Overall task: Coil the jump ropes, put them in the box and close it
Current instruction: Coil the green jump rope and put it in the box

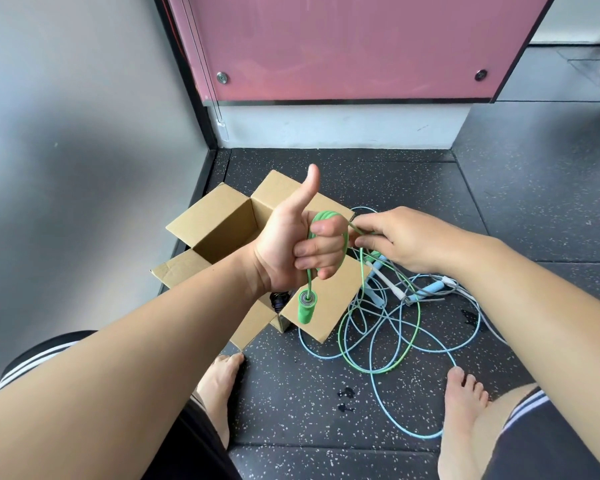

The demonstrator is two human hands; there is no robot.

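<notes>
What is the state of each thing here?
box: open, flaps spread.
green rope: partly coiled, rest loose on floor.
blue rope: uncoiled, tangled on floor.
left grip: holds the coil, thumb up.
right grip: pinches the green rope.

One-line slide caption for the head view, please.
Left hand holds the coiled green jump rope, right hand pinches its cord, over the open cardboard box; blue jump rope loose on floor.
</notes>
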